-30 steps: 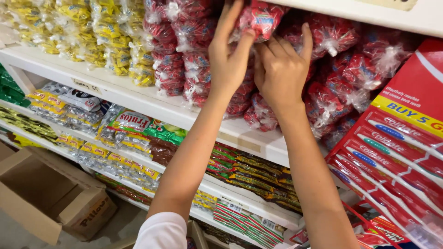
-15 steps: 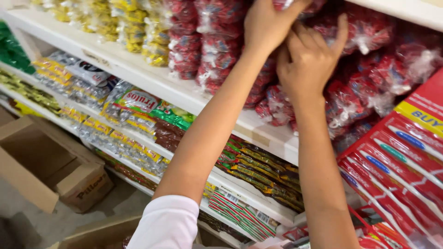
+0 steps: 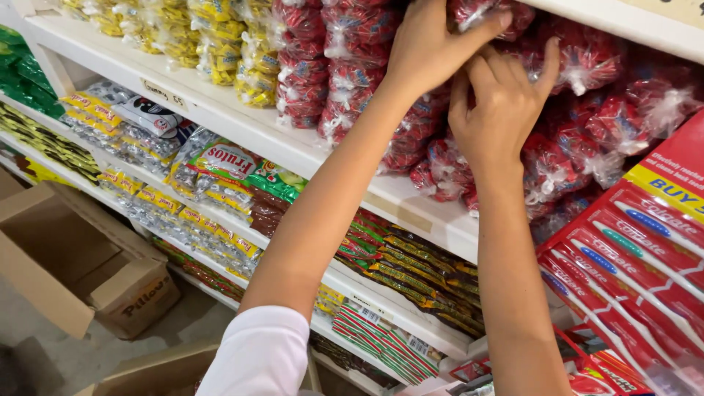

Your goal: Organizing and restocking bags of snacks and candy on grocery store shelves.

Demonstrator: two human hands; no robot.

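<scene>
Hands busy stocking: left hand (image 3: 433, 44) grips a red candy bag (image 3: 480, 13), right hand (image 3: 499, 110) open, pressing stacked bags (image 3: 579, 158) on the white shelf (image 3: 242, 125).

The red candy bags (image 3: 587, 66) at the upper right of the frame are clear plastic over red sweets, knotted in white. To their left hang more red bags (image 3: 330, 51), and at the upper left the yellow candy bags (image 3: 213, 44) show yellow through clear film. The shelf (image 3: 220, 117) is white. Below it, at centre left, silver sachets (image 3: 139, 139) carry yellow and orange bands, beside a green-and-red candy pack (image 3: 242, 165). Dark packets (image 3: 418, 271) at centre are brown with red, green and gold stripes. The toothpaste boxes (image 3: 631, 257) at right are red with white lettering. The cardboard box (image 3: 73, 257) at lower left is plain brown. The sleeve (image 3: 257, 359) is white.
</scene>
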